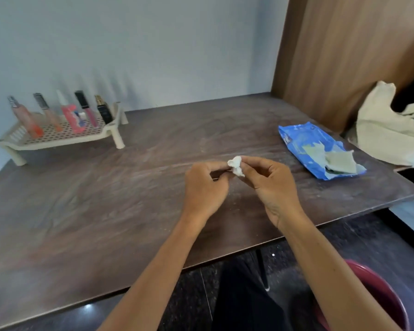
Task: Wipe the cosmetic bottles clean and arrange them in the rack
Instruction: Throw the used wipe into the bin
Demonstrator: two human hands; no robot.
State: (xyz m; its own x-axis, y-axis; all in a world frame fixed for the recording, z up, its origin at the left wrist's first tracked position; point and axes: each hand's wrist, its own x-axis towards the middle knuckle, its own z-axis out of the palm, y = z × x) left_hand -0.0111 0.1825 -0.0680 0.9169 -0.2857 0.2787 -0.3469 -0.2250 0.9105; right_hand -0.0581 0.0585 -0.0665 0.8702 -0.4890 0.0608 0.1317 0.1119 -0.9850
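A cream perforated rack (58,137) stands at the table's far left with several cosmetic bottles (69,113) upright in it, among them a pink one, a red one and a black one with a gold cap (103,109). Over the middle of the table my left hand (204,187) and my right hand (270,182) meet, and both pinch a small crumpled white wipe (236,164) between their fingertips. Something thin and dark shows under my left fingers; I cannot tell what it is.
A blue pack of wet wipes (304,144) lies open at the right with a sheet pulled out. A cream cloth bag (387,132) sits beyond the table's right edge by the wooden panel. A dark red bucket (380,297) stands on the floor at the lower right.
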